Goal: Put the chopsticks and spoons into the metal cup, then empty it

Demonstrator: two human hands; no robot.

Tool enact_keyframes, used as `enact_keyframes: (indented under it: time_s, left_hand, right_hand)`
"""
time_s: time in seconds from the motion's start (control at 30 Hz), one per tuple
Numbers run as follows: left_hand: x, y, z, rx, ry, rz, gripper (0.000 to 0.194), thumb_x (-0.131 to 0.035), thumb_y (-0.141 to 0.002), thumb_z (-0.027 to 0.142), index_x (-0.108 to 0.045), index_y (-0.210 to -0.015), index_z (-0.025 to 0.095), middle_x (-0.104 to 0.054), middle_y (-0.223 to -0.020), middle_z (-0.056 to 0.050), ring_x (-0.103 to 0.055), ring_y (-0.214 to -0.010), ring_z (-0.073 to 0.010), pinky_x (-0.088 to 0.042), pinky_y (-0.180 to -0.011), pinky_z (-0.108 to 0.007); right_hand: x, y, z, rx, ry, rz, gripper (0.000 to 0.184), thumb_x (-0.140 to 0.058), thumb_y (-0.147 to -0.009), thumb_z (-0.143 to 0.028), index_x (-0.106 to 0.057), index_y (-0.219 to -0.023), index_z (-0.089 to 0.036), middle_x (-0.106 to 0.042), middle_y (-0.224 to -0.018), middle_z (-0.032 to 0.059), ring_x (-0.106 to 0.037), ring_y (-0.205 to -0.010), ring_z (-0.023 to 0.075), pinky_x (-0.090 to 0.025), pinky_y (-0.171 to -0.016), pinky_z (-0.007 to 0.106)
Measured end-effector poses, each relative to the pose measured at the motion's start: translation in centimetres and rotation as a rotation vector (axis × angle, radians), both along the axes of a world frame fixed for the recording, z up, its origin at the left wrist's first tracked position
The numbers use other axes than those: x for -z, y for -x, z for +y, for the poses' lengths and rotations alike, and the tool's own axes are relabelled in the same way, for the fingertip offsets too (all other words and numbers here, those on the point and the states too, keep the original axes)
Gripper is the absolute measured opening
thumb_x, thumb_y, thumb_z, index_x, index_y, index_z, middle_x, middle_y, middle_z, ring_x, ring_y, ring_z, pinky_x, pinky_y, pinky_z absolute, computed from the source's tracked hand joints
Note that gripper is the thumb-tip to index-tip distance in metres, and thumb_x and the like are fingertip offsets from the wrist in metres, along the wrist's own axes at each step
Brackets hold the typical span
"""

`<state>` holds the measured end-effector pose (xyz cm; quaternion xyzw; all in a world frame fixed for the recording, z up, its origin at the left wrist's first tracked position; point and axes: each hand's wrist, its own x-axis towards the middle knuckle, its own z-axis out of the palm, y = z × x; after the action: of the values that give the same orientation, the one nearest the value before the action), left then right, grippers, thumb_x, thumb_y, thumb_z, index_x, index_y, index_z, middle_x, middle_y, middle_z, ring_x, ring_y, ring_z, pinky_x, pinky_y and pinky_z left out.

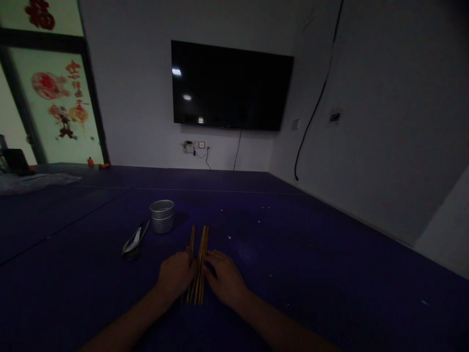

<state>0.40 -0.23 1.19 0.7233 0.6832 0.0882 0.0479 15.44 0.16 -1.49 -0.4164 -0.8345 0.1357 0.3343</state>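
from where i stand, the broad dark blue desk (322, 254) takes up most of the view, running back toward the wall where a big black screen (232, 85) hangs. in front of me a person works at it with two bare hands: the left hand (178, 274) is curled in, knuckles up, round the left-hand part of a bundle of slim wooden chopsticks (202, 259), while the right hand (225, 278) is half spread, a gap between thumb and fingers, its tips set against the bundle's right edge. how hard either one presses i cannot tell. the chopsticks sit between the two hands, pointing away from the person, with a narrow gap dividing the left ones from the rest; the count is hidden. i'd judge them light and stiff, hardly fragile, yet smooth and thin enough to slide over each other or roll apart if squeezed unevenly. the middle looks the best place to take them, fingers wrapped round the whole lot, since a hold near one end would let the far tips fan out. beyond the left hand stands an upright metal cup (163, 225), probably thin-walled, light and easy to tip; it would be best held round its sides. just left of the cup lie some spoons (134, 243), likely slick, and smaller still, white specks (229, 237) dot the desk.
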Motion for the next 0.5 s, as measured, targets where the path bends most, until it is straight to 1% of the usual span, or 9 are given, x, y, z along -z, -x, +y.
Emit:
enact_keyframes:
  time_s: [0.07, 0.17, 0.3, 0.5]
  left_hand:
    - [0.01, -0.06, -0.06, 0.031, 0.002, 0.002, 0.039, -0.029, -0.088, 0.03, -0.056, -0.11, 0.014, -0.069, -0.09, -0.013, -0.066, -0.082, -0.023, -0.046, -0.067, -0.03]
    - [0.22, -0.11, 0.02, 0.073, -0.018, -0.005, 0.039, -0.027, -0.089, 0.034, -0.056, -0.11, 0.017, -0.07, -0.088, -0.011, -0.066, -0.081, -0.022, -0.046, -0.067, -0.029]
    - [0.48, -0.2, 0.15, 0.086, -0.03, -0.007, 0.041, -0.024, -0.091, 0.035, -0.057, -0.108, 0.017, -0.069, -0.088, -0.011, -0.066, -0.081, -0.022, -0.046, -0.068, -0.029]
    - [0.58, -0.38, 0.19, 0.063, -0.042, 0.05, 0.04, -0.023, -0.093, 0.032, -0.05, -0.119, 0.019, -0.069, -0.088, -0.009, -0.066, -0.081, -0.0203, -0.047, -0.067, -0.029]
  right_hand:
    - [0.02, -0.02, -0.05, -0.013, 0.01, -0.034, 0.036, -0.047, -0.083, -0.02, -0.059, -0.117, -0.022, -0.058, -0.122, 0.0066, -0.049, -0.116, 0.0251, -0.034, -0.101, 0.045]
    - [0.12, -0.05, -0.09, -0.032, 0.035, -0.069, 0.041, -0.047, -0.083, -0.022, -0.054, -0.123, -0.023, -0.053, -0.128, 0.0062, -0.043, -0.122, 0.0273, -0.031, -0.102, 0.048]
    - [0.16, -0.06, -0.15, -0.05, 0.062, -0.105, 0.045, -0.046, -0.084, -0.024, -0.048, -0.129, -0.025, -0.048, -0.133, 0.0055, -0.035, -0.127, 0.0277, -0.027, -0.103, 0.05]
    - [-0.26, 0.01, -0.3, -0.033, 0.124, -0.221, 0.047, -0.041, -0.088, -0.029, -0.042, -0.133, -0.018, -0.04, -0.139, 0.0084, -0.028, -0.131, 0.0245, -0.022, -0.106, 0.047]
